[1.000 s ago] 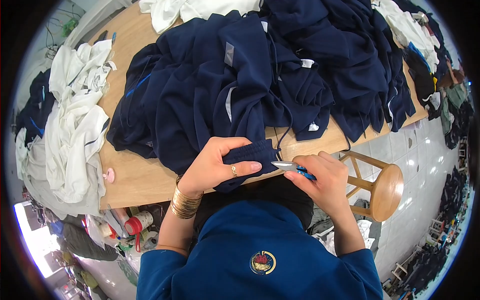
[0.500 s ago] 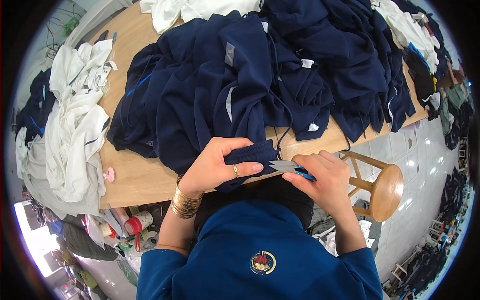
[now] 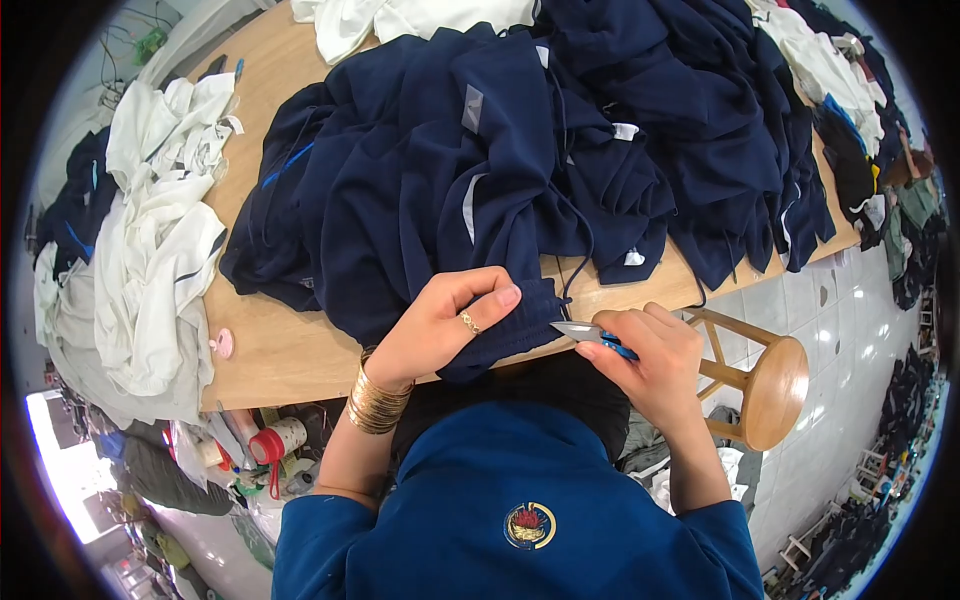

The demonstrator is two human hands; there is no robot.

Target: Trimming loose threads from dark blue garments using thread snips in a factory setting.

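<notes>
A navy garment (image 3: 400, 200) lies heaped on the worktop (image 3: 262, 362), its gathered band (image 3: 522, 325) at the edge nearest the person. The left hand (image 3: 440, 325), with a gold ring (image 3: 469, 322) and a stack of gold bangles (image 3: 377, 402) at the wrist, is at the garment's near end, just left of the band; its thumb lies up near the index finger, the other fingers are hidden, and I cannot tell whether it pinches the cloth. The right hand (image 3: 652, 352), just right of the garment's band, is closed around blue-handled snips (image 3: 580, 331), whose blade tips point at the band's side edge; whether they touch it is unclear. A thin navy cord (image 3: 589, 240) loops down along the garment's right side. More navy garments (image 3: 690, 130) are piled to the garment's right, white cloth (image 3: 430, 14) lies behind it, and white garments (image 3: 150, 240) hang over the worktop to its left. A small pink disc (image 3: 225, 345) sits left of the garment, and a round wooden stool (image 3: 780, 392) stands right of its band.
</notes>
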